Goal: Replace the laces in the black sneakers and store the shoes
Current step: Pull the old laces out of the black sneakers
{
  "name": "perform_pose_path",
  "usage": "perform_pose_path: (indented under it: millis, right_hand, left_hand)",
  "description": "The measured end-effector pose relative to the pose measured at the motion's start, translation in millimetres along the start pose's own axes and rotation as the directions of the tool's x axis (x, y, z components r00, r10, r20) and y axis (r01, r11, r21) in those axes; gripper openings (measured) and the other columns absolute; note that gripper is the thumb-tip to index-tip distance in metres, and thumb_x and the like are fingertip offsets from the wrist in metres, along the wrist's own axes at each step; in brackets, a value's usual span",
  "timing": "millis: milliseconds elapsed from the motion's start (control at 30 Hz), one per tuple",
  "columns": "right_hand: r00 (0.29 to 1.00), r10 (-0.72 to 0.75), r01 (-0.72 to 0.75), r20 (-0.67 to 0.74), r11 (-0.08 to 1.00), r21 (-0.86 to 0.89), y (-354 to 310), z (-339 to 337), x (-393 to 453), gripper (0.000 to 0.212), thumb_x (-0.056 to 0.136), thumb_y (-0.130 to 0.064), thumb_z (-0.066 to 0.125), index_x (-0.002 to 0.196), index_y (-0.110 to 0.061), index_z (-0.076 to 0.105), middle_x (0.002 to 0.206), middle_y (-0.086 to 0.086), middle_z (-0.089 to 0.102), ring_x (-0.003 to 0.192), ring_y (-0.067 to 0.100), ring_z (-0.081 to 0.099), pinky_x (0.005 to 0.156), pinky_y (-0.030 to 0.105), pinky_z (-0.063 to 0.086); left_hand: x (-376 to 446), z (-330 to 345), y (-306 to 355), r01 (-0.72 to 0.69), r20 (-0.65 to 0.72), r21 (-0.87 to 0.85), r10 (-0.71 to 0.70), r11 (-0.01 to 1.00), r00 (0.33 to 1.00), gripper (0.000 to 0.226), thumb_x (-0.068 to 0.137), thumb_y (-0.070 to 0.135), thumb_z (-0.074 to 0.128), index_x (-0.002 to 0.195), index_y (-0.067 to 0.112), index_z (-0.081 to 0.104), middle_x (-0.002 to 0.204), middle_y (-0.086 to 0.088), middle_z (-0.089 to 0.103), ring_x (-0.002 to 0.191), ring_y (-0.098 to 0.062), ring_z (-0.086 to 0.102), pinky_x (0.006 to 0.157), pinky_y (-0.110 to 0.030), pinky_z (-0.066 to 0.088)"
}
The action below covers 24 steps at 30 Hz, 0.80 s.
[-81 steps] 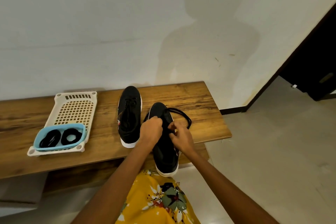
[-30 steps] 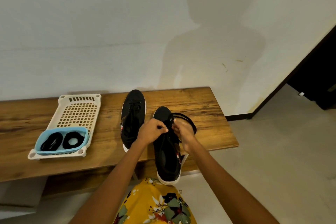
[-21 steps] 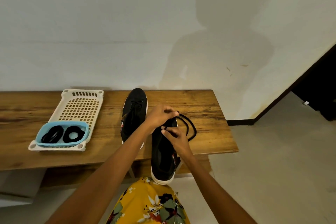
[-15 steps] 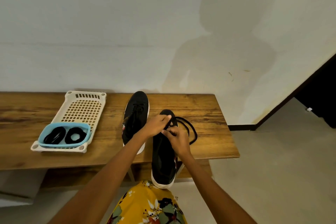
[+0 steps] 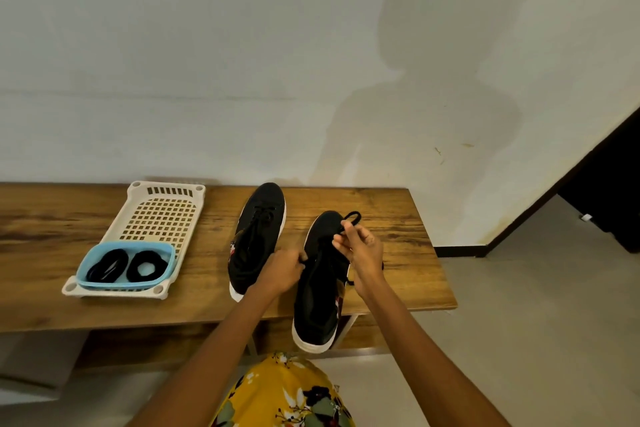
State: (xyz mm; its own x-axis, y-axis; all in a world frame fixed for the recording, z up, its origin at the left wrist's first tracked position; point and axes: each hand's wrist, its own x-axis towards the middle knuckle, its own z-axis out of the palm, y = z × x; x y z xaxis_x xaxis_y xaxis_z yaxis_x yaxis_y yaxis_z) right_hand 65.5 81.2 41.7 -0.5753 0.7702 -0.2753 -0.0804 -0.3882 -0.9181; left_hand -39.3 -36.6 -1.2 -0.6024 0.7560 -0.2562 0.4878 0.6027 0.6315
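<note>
The near sneaker, lying on the surface with its heel overhanging the front edge, is being steadied by the left hand while the lace is being pinched in the right hand, so a hard pull is risking the shoe being dragged off

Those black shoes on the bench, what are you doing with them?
A person is working on the lace of the nearer black sneaker, which hangs partly over the front edge of the wooden bench. The right hand pinches the black lace and lifts a loop near the toe, while the left hand grips the shoe's side. The other sneaker lies beside it, laced. Two coiled black laces sit in a blue tub on a white basket tray.
</note>
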Motion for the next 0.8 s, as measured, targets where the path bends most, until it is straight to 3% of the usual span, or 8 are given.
perform_pose_path:
  millis: [167, 267, 333, 400, 500, 600, 700, 800]
  right_hand:
    - [0.998, 0.004, 0.0, 0.066, 0.998, -0.06, -1, -4, -7, 0.012, 0.091, -0.015, 0.061, 0.089, -0.007, 0.069, 0.08, 0.007, 0.066, 0.081, 0.015, 0.066, 0.079, 0.025, 0.058]
    - [0.994, 0.011, -0.003, 0.105, 0.997, -0.079, -4, 0, -7, 0.013, 0.091, -0.016, 0.061, 0.092, -0.007, 0.069, 0.079, 0.007, 0.068, 0.079, 0.016, 0.067, 0.078, 0.026, 0.058]
    - [0.993, 0.017, -0.009, 0.119, 0.997, -0.071, -4, -1, -7, 0.014, 0.091, -0.016, 0.06, 0.094, -0.006, 0.069, 0.081, 0.009, 0.068, 0.08, 0.018, 0.067, 0.078, 0.027, 0.058]
    - [0.989, 0.024, -0.013, 0.145, 0.997, -0.076, -3, -4, -8, 0.013, 0.092, -0.016, 0.059, 0.093, -0.007, 0.068, 0.082, 0.01, 0.068, 0.081, 0.019, 0.067, 0.076, 0.027, 0.058]
    - [0.988, 0.015, -0.003, 0.153, 0.997, -0.08, 1, -10, -9, 0.015, 0.094, -0.017, 0.057, 0.092, -0.007, 0.067, 0.084, 0.012, 0.067, 0.082, 0.021, 0.066, 0.076, 0.026, 0.058]
    - [0.992, 0.021, -0.013, 0.128, 0.998, -0.068, 2, -14, -9, 0.017, 0.094, -0.018, 0.055, 0.091, -0.006, 0.067, 0.084, 0.012, 0.068, 0.079, 0.019, 0.066, 0.074, 0.026, 0.058]
    - [0.996, 0.05, -0.05, 0.079, 0.999, -0.012, 4, -12, -11, 0.016, 0.095, -0.018, 0.054, 0.091, -0.008, 0.066, 0.079, 0.009, 0.066, 0.074, 0.015, 0.065, 0.073, 0.026, 0.058]
    - [0.996, 0.065, -0.066, 0.068, 0.998, 0.012, 5, -5, -12, 0.019, 0.096, -0.019, 0.052, 0.097, -0.005, 0.064, 0.081, 0.009, 0.066, 0.075, 0.016, 0.065, 0.072, 0.025, 0.058]
  left_hand:
    - [6, -18, 12, -0.044, 0.055, 0.184, 0.034, 0.982, 0.998, 0.014, 0.093, 0.009, 0.045, 0.097, 0.015, 0.058, 0.109, -0.004, 0.051, 0.107, -0.022, 0.047, 0.093, -0.037, 0.035]
    - [8, -21, 19, -0.1, 0.097, -0.023, 0.101, 0.995, 0.99, 0.018, 0.097, 0.008, 0.038, 0.082, 0.018, 0.04, 0.086, -0.001, 0.045, 0.079, -0.016, 0.044, 0.072, -0.03, 0.036]
    - [5, -22, 23, -0.141, 0.041, -0.059, 0.144, 0.988, 0.989, 0.011, 0.1, 0.017, 0.036, 0.09, 0.015, 0.039, 0.077, -0.002, 0.048, 0.068, -0.014, 0.045, 0.063, -0.028, 0.037]
    - [5, -28, 29, -0.181, 0.004, 0.077, 0.181, 0.98, 0.983, 0.012, 0.1, 0.024, 0.037, 0.097, 0.014, 0.042, 0.079, -0.005, 0.054, 0.07, -0.018, 0.052, 0.062, -0.031, 0.04]
    - [2, -42, 49, -0.164, 0.036, 0.478, 0.167, 0.863, 0.985, 0.021, 0.096, 0.035, 0.044, 0.1, 0.014, 0.049, 0.092, -0.006, 0.061, 0.087, -0.025, 0.06, 0.069, -0.035, 0.044]
    - [1, -63, 74, -0.092, -0.011, 0.698, 0.139, 0.71, 0.99, 0.041, 0.092, 0.047, 0.047, 0.069, 0.014, 0.05, 0.073, 0.0, 0.056, 0.079, -0.021, 0.062, 0.065, -0.03, 0.042]
    - [8, -86, 83, -0.049, -0.011, 0.666, 0.076, 0.745, 0.997, 0.041, 0.091, 0.05, 0.048, 0.07, 0.016, 0.056, 0.061, 0.005, 0.049, 0.066, -0.016, 0.055, 0.057, -0.026, 0.037]
    - [13, -91, 75, -0.109, 0.116, 0.443, 0.064, 0.89, 0.991, 0.025, 0.089, 0.041, 0.057, 0.083, 0.017, 0.064, 0.079, 0.006, 0.06, 0.08, -0.014, 0.058, 0.067, -0.027, 0.042]
